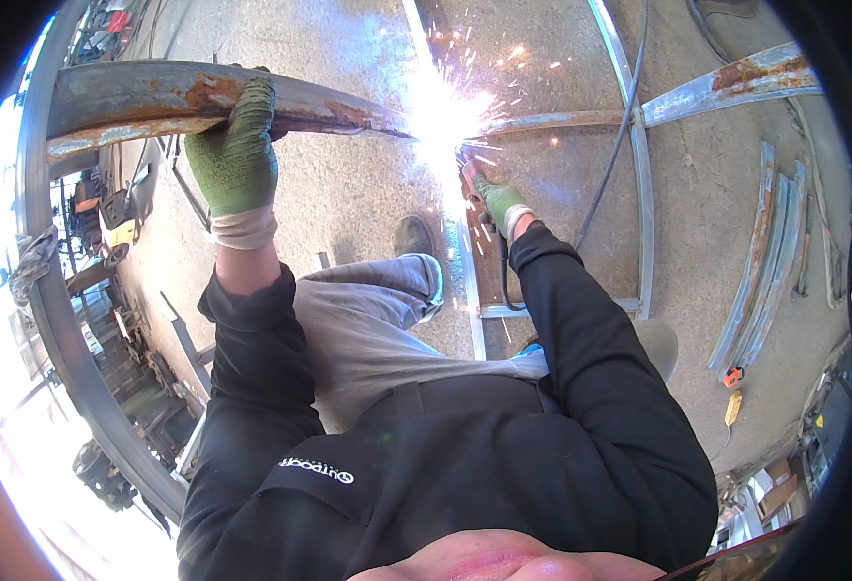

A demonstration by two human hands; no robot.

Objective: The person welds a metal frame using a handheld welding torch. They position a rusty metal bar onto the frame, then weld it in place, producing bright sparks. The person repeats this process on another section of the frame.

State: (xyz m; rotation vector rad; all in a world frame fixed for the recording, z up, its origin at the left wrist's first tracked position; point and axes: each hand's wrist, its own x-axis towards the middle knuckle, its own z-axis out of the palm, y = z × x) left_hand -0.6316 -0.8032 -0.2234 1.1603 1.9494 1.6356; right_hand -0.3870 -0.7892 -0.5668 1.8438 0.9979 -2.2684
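Observation:
My left hand (237, 155), in a green glove, is closed round a rusty steel beam (136, 92) that runs from the left post toward the middle. My right hand (502, 201), gloved too, is closed on a welding torch (502, 259), mostly hidden by the hand, with a black cable hanging below. Just beyond that hand a bright arc (445, 116) throws sparks where the beam meets a long metal bar (474, 320) of the frame. Glare hides the joint and the torch's tip.
Another frame bar (642, 194) stands right of the arc, with a dark cable (612, 145) crossing near it. Loose metal strips (760, 271) and an orange tape measure (733, 377) lie on the concrete at right. A steel post (82, 368) rises along the left, beside clutter.

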